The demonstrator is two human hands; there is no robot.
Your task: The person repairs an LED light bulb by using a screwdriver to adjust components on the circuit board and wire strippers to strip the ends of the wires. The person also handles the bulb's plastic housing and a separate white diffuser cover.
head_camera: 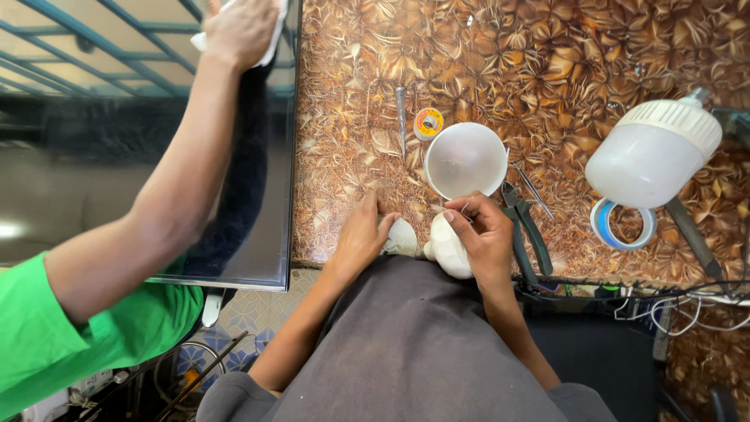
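A small white bulb housing [451, 248], smooth and rounded, sits at lower centre of the frame at the bench [351, 156] edge. The right hand [484, 234] wraps it, grip closed, fingers curled over its top. The left hand [361, 234] rests fingers on a pale dome piece [402, 238]. The housing's long axis runs roughly up-down in frame.

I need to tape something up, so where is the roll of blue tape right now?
In the head view the roll of blue tape lies flat on the patterned table, far right, tucked under the large white bulb, right of the pliers.
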